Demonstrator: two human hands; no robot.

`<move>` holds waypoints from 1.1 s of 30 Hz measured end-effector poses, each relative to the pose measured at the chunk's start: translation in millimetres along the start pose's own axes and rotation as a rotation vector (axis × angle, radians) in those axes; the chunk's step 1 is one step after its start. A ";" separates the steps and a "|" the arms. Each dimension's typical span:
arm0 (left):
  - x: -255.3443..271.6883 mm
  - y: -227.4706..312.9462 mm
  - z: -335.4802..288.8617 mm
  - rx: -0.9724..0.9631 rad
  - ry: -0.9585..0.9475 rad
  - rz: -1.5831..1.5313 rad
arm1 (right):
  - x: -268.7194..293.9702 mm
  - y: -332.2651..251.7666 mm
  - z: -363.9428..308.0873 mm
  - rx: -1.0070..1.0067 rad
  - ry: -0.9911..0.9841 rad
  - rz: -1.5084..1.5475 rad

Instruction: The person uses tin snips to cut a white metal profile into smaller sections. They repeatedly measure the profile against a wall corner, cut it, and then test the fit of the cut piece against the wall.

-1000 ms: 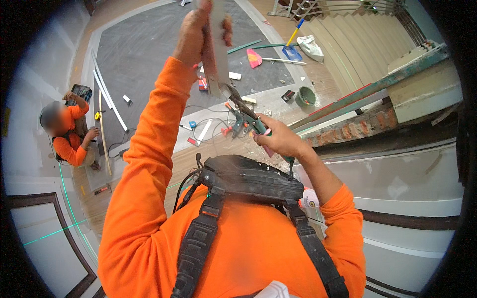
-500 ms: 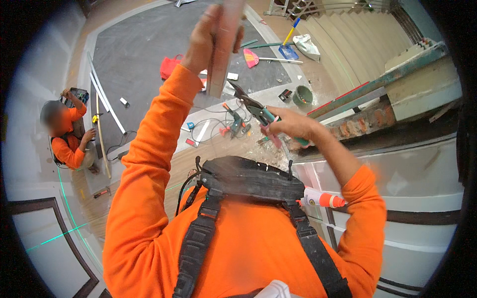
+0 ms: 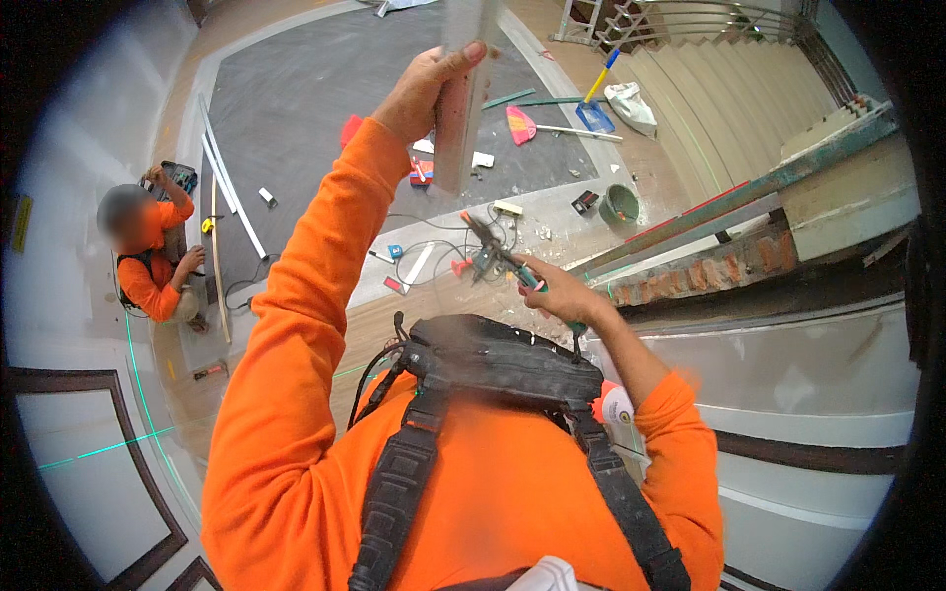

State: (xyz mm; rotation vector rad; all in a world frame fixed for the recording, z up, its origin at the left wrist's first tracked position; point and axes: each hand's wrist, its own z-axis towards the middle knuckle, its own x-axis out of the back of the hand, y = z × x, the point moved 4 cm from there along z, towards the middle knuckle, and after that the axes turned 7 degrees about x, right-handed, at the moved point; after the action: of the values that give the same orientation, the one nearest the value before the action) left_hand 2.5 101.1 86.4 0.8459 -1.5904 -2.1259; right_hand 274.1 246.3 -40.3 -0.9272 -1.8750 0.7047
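Observation:
Raised in front of me, my left hand [image 3: 431, 94] is closed around a long, pale metal profile [image 3: 456, 138], held upright; its upper part runs out of the picture. Lower and to the right, my right hand [image 3: 559, 297] grips tin snips [image 3: 498, 254] by their green handles. The snips' blades point up and left, apart from the profile, and blur hides whether they are parted. Across my chest sits a black pouch bag [image 3: 498, 360] on straps, with a white and orange bottle [image 3: 613, 402] beside it.
A co-worker in orange [image 3: 153, 261] crouches at the left near long white strips [image 3: 227, 177]. On the floor ahead lie a pink broom [image 3: 520, 125], a blue dustpan [image 3: 594, 116], a white sack [image 3: 631, 106] and a green bucket [image 3: 619, 205]. A broken wall ledge [image 3: 709, 271] and stairs [image 3: 719, 108] are at right.
My right hand has drawn the snips down and slightly left, turning them. The left hand and the profile have shifted a little right and down in the picture.

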 end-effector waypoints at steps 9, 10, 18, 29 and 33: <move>56.6 -42.1 10.3 0.009 0.624 -0.434 | -23.9 3.3 5.8 0.163 0.232 0.124; 54.3 -41.8 7.6 0.001 0.659 -0.416 | -25.7 -2.5 3.5 0.155 0.229 0.143; 26.3 -31.7 -1.6 -0.113 0.681 -0.217 | -10.6 -21.8 12.0 0.165 0.247 0.150; 45.0 -63.7 12.8 0.107 0.742 -0.437 | -19.0 -16.6 13.5 0.248 0.440 0.023; 46.7 -64.9 8.6 0.109 0.813 -0.286 | -21.7 -9.1 17.7 0.107 0.312 0.117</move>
State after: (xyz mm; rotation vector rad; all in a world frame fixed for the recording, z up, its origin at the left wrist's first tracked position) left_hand -34.0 99.3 14.8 1.7700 -1.1867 -1.5108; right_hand 262.2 221.7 -51.1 -1.0209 -1.5056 0.6803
